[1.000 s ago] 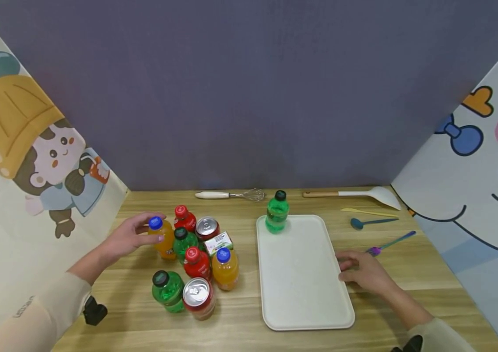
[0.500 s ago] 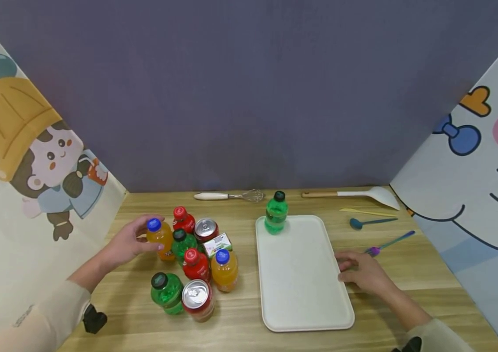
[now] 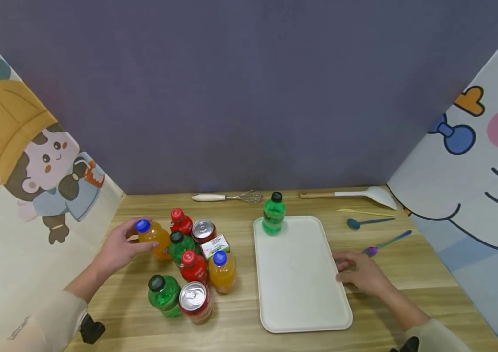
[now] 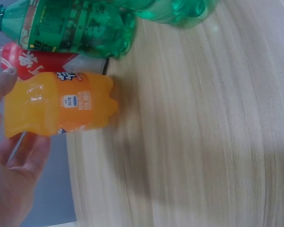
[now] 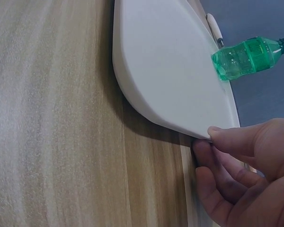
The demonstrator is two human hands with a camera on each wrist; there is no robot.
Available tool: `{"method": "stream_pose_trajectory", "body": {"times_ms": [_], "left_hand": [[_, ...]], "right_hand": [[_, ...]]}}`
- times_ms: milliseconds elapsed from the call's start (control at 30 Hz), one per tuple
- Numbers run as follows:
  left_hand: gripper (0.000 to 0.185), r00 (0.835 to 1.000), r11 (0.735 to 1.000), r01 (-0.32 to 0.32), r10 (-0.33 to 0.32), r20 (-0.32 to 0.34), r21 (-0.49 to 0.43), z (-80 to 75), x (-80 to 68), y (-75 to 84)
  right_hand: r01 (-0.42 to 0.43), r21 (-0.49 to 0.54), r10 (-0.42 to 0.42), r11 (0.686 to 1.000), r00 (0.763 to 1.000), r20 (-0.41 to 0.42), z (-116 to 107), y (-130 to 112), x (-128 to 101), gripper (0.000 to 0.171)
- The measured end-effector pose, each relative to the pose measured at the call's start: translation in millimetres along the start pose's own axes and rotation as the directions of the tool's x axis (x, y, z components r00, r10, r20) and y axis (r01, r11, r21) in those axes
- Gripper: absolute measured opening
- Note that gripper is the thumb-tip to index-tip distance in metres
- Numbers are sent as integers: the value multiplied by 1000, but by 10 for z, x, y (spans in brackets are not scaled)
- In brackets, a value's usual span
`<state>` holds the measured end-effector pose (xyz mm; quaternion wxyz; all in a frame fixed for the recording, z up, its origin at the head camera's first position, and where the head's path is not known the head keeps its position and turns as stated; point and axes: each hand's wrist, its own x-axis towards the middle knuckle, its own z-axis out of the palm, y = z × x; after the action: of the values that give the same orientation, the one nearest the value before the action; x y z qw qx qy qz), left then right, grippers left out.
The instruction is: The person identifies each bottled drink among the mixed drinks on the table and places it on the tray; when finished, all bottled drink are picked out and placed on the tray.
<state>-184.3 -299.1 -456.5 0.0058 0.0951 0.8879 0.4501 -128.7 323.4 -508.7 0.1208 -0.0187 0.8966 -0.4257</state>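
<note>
Holding the orange bottle [image 3: 154, 238] in my left hand [image 3: 119, 247], I have my fingers and thumb curled round its body, and it leans a little off upright at the left edge of the drinks cluster, left of the white tray [image 3: 301, 293]. My right hand [image 3: 360, 274] rests at the tray's right rim, thumb on the lip and fingers tucked beneath, steadying it.

The risk I see is the crowding: a red-capped bottle [image 3: 180, 221] and a green bottle [image 3: 180, 245] stand just beside mine, so swinging it out sideways could knock them into the cans [image 3: 203, 231]. Its smooth, waisted plastic might also slip if my grip stays low.

The bottle is small and squat, filled with bright orange drink, with a blue cap and an orange label wrapped round its middle. On the tray's far left corner another green bottle [image 3: 273, 215] stands upright.
</note>
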Motion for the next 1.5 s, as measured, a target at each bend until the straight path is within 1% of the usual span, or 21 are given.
{"method": "stream_pose_trajectory", "body": {"times_ms": [167,300,500,700,833,933,1133,1300,1500], "left_hand": [[59,999,1000,-17,17,-49,5,-28,-16,37],[60,996,999,-17,20,-90,40,-50,2,98],[61,993,998,10,-3,-121,57,-128,6,236],[57,989,997,-14,25,-146,74,-246,22,436],[55,983,994,-17,37,-181,110,-354,43,571],[55,980,993,-18,41,-196,118,-432,53,675],[58,981,991,-8,33,-192,133,-554,86,932],[59,979,987,-30,61,-196,155,-592,135,1153],[62,973,979,-63,103,-208,192,-571,200,1380]], "right_hand": [[27,-78,-29,997,999,-23,-8,-8,3,56],[15,-58,-16,998,1000,-16,-9,-14,-4,57],[11,-40,-11,999,1000,-11,-8,-13,9,58],[-14,-14,13,1000,1000,-5,5,-13,13,58],[-28,10,28,1000,1000,1,8,-26,5,58],[-29,19,29,999,1000,1,8,-33,-3,58],[-28,-16,28,999,1000,-5,9,-21,-3,57],[-33,-27,33,999,999,-12,8,-26,-9,57],[-29,-13,29,999,999,-13,12,-47,-27,57]]}}
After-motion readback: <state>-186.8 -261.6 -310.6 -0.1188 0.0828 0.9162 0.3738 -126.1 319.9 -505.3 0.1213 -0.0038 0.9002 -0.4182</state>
